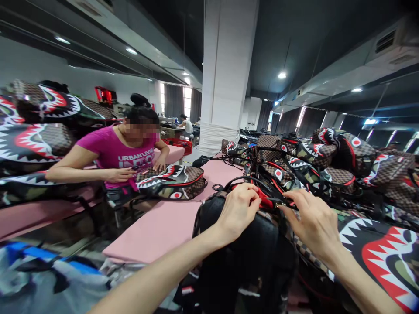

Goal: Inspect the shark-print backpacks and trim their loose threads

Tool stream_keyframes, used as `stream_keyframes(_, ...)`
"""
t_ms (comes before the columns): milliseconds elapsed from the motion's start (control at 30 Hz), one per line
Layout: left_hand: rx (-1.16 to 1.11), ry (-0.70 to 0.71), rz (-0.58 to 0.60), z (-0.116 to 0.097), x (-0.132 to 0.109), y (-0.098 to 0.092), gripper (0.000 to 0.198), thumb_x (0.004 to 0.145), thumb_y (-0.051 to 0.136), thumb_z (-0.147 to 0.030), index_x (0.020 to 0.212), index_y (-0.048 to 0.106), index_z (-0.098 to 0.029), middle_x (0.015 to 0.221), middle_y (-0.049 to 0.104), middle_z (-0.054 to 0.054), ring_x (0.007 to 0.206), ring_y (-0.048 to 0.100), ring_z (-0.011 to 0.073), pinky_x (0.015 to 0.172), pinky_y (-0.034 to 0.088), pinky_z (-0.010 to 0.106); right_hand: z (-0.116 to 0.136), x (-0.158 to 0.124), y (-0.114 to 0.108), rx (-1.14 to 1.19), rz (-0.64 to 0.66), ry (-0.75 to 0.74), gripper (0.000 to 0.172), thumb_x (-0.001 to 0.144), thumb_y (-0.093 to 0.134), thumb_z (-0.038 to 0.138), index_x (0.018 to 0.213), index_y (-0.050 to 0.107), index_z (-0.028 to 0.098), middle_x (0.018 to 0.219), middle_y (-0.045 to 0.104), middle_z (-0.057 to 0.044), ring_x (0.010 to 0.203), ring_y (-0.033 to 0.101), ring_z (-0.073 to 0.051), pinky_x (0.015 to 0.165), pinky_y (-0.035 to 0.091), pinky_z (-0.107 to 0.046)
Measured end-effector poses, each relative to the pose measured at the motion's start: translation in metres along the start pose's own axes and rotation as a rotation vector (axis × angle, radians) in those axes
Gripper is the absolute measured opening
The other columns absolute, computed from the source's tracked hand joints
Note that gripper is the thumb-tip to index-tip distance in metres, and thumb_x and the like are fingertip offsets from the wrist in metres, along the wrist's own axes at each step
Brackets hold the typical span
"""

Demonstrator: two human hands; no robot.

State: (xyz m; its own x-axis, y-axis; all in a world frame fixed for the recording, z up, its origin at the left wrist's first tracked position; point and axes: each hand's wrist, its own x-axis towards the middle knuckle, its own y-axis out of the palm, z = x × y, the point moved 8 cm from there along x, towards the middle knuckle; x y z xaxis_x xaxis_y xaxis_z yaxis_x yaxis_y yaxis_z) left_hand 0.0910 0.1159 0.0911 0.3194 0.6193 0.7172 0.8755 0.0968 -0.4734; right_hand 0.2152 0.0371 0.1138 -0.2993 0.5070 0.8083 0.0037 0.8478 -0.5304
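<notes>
A black backpack (242, 257) stands upright right in front of me, its back panel towards me and its top partly open on red lining (266, 201). My left hand (238, 211) is closed, with thumb and fingers pinching the edge of that opening. At the right of the opening, my right hand (312, 220) grips the backpack's top edge between thumb and fingers, beside a small metal piece that looks like a zipper part. A thin black handle loop arches over the top behind my hands. The fingertips partly hide what is pinched.
A co-worker in a pink shirt (113, 146) handles another shark-mouth backpack (173, 183) on the pink table (160, 226) at left. Piled checkered backpacks (303, 157) fill the right side; more are stacked far left. A white pillar (225, 74) rises beyond the table.
</notes>
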Motion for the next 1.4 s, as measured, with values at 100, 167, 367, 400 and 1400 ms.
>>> stream_keyframes(100,-0.002,0.015,-0.011,-0.001,0.000,-0.001,0.018,0.078,0.053,-0.011,0.064,0.062,-0.016,0.094,0.063,0.006,0.089,0.058,0.0177,0.082,0.047,0.031,0.018,-0.003,-0.007,-0.164,-0.068,-0.197,0.015,0.087,0.052,0.023,0.098,0.060,0.019,0.090,0.067,-0.003,0.074,0.055,-0.015,0.068,0.032,-0.031)
stream_keyframes(167,0.007,0.019,-0.016,-0.001,-0.001,-0.002,0.018,0.078,0.053,-0.011,0.063,0.062,-0.015,0.093,0.063,0.006,0.088,0.059,0.0177,0.081,0.047,0.031,0.025,-0.002,-0.005,-0.232,-0.081,-0.257,0.016,0.087,0.052,0.020,0.102,0.059,0.018,0.092,0.068,-0.002,0.073,0.054,-0.014,0.068,0.029,-0.032)
stream_keyframes(367,0.024,0.049,-0.048,-0.003,-0.002,-0.005,0.017,0.077,0.054,-0.011,0.064,0.063,-0.016,0.093,0.064,0.005,0.087,0.059,0.0175,0.080,0.048,0.031,0.040,0.001,-0.005,-0.342,-0.105,-0.353,0.018,0.089,0.048,0.014,0.102,0.060,0.015,0.089,0.068,-0.002,0.073,0.051,-0.013,0.068,0.027,-0.033)
stream_keyframes(400,0.025,0.050,-0.049,-0.003,-0.002,-0.005,0.017,0.077,0.054,-0.011,0.064,0.062,-0.015,0.093,0.064,0.006,0.087,0.059,0.0176,0.080,0.048,0.031,0.043,0.001,-0.006,-0.358,-0.115,-0.372,0.018,0.088,0.047,0.013,0.101,0.060,0.014,0.089,0.068,-0.002,0.072,0.051,-0.013,0.067,0.027,-0.033)
stream_keyframes(1400,-0.184,-0.081,0.242,0.008,-0.002,-0.009,0.021,0.078,0.048,-0.017,0.068,0.066,-0.015,0.075,0.065,0.001,0.067,0.057,0.0127,0.063,0.043,0.022,0.000,-0.026,0.004,0.454,0.046,0.147,0.015,0.085,0.053,0.030,0.095,0.061,0.022,0.087,0.065,-0.004,0.078,0.061,-0.016,0.067,0.046,-0.027)
